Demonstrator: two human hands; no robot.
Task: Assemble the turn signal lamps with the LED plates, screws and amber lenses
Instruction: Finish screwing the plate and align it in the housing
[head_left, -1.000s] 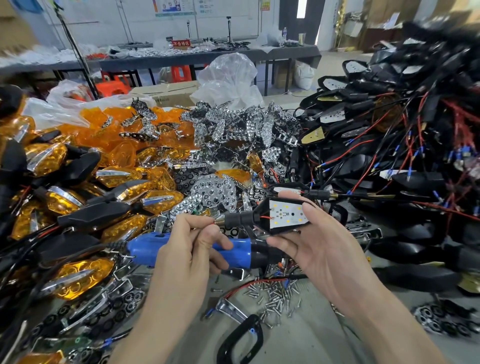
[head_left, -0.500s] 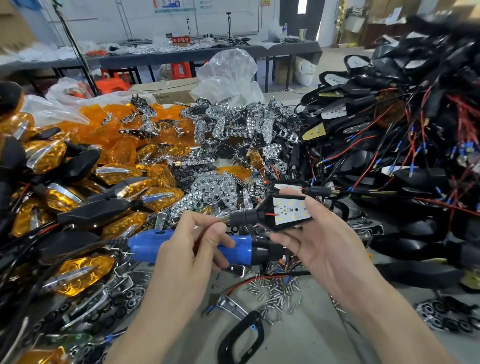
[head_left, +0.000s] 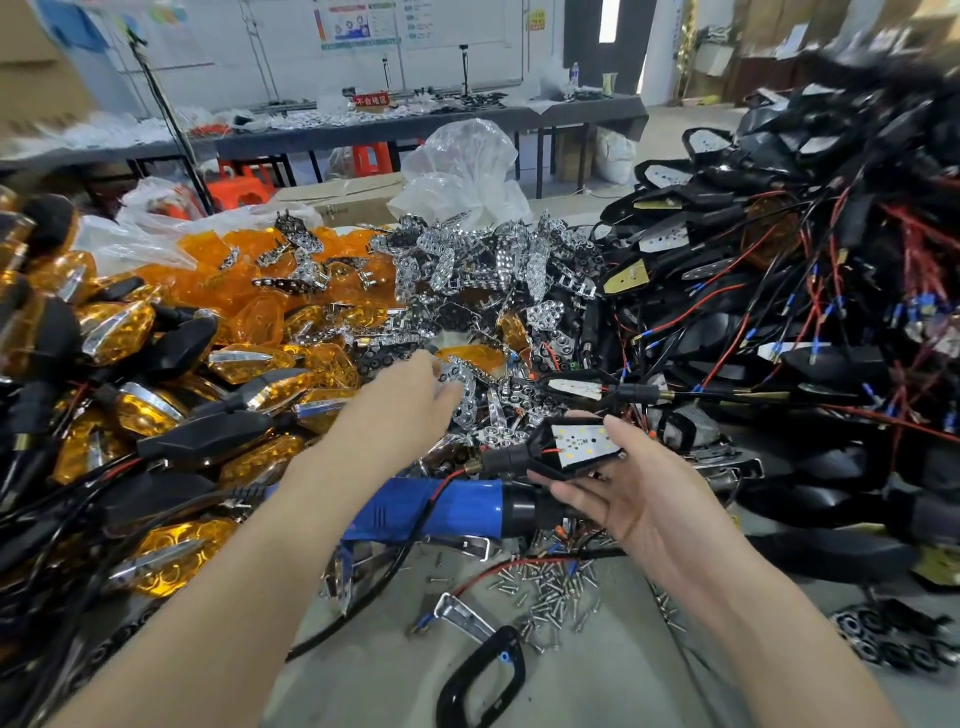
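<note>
— Where did the next chrome reflector plate (head_left: 462, 395) lie?
— In the heap ahead, at the fingertips of the left grip (head_left: 405, 410), its long axis running away from the person. Blur hid whether it was pinched.
— And the lamp housing (head_left: 519, 458)?
— Held in the right grip (head_left: 639, 499), LED plate (head_left: 582, 440) up and stem pointing left, just right of that reflector. The left was nearer.

Left hand (head_left: 410, 415) stretched forward, fingers blurred; right hand (head_left: 639, 499) palm up, fingers gripping
</note>
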